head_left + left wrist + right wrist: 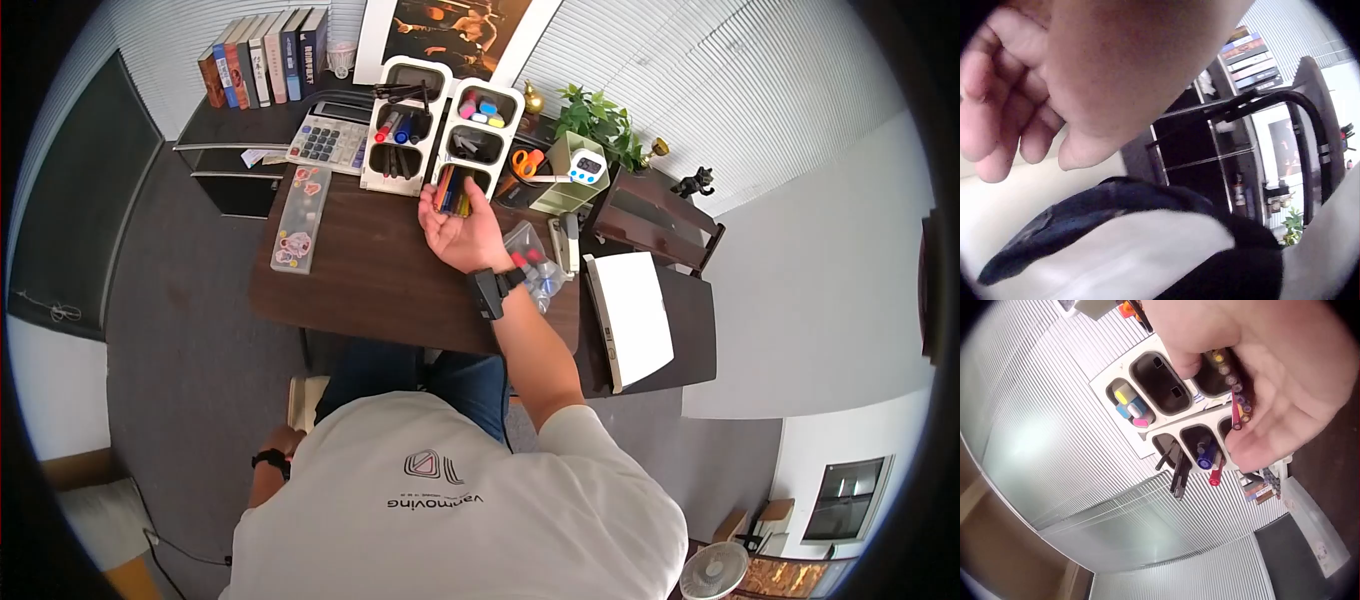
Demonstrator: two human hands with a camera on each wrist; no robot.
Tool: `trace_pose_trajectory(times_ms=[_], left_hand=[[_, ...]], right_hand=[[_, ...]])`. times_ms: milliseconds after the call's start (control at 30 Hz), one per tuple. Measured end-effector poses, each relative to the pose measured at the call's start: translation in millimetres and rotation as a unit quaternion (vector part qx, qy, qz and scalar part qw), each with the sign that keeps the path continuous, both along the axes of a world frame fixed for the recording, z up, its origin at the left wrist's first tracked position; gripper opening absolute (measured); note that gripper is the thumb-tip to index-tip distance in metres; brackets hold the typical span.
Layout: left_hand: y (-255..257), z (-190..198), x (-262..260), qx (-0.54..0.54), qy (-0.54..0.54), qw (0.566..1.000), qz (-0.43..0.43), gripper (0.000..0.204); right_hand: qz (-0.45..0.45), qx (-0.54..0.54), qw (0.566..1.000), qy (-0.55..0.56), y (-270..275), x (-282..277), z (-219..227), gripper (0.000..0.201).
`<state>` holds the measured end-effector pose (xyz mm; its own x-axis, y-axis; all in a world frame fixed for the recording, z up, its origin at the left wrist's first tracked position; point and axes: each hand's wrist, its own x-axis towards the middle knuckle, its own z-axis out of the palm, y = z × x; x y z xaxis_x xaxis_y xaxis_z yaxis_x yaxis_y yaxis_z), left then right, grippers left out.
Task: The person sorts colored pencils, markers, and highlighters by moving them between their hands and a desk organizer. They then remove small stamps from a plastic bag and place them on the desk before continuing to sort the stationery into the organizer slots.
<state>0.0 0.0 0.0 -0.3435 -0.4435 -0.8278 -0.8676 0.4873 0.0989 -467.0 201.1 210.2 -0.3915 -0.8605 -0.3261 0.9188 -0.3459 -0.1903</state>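
Note:
My right hand reaches over the table and grips a bundle of colored pencils at the nearest compartment of the right white organizer. In the right wrist view, thumb and fingers curl around the pencils, whose ends face the camera. Erasers fill that organizer's far compartment. The left white organizer holds black pens and red and blue markers. Down beside my body hangs my left hand; its fingers are loosely bent with nothing in them.
A pencil case and a calculator lie left of the organizers. To the right are a clear bag of small items, a stapler, a pen holder with orange scissors, a timer and a white box-like object.

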Motion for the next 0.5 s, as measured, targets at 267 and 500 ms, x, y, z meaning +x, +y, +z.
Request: trace_pose_trajectory(times_ms=[267,500], left_hand=[[-17.4,136.2,-103.9,0.2,0.215,0.95,0.103,0.035],[34.4,211.7,-187.2,0.372,0.447,0.81,0.071,0.035]], right_hand=[[-0.004,-0.072,0.996,-0.057,-1.0,10.2,-7.0,0.025],[0.026,0.03,0.993,0.111,45.1,124.4,7.4,0.025]])
